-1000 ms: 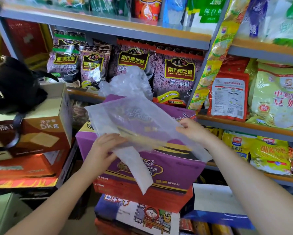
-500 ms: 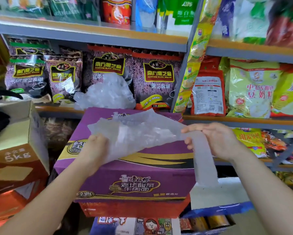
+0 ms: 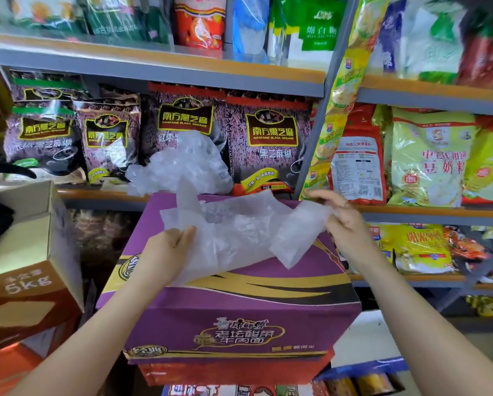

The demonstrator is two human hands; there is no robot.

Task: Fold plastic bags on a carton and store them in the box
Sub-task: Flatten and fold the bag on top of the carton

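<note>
— Left hand (image 3: 165,254)?
— Extended over the left half of the purple carton (image 3: 239,304) top, palm up, fingers curled loosely under the left end of the clear plastic bag (image 3: 233,235), thumb over it; bag end gripped.

— Right hand (image 3: 343,221)?
— Raised above the carton's far right corner, thumb and forefinger pinching the bag's right end, remaining fingers spread outward. Ring noted on one finger.

— Bag position?
— Stretched between both hands, partly lifted, lower edge draped on the carton top, right corner hanging in a loose flap.

— Containers, left to right?
— Brown box (image 3: 31,270) marked 5kg at the left edge, top flap open; contents cannot be told. Purple carton closed, stacked on a red carton (image 3: 233,372). Pile of crumpled clear bags (image 3: 182,164) at the carton's far edge, against the shelf (image 3: 102,195). Purple sesame packets (image 3: 271,144) behind, yellow packets (image 3: 431,158) to the right.
</note>
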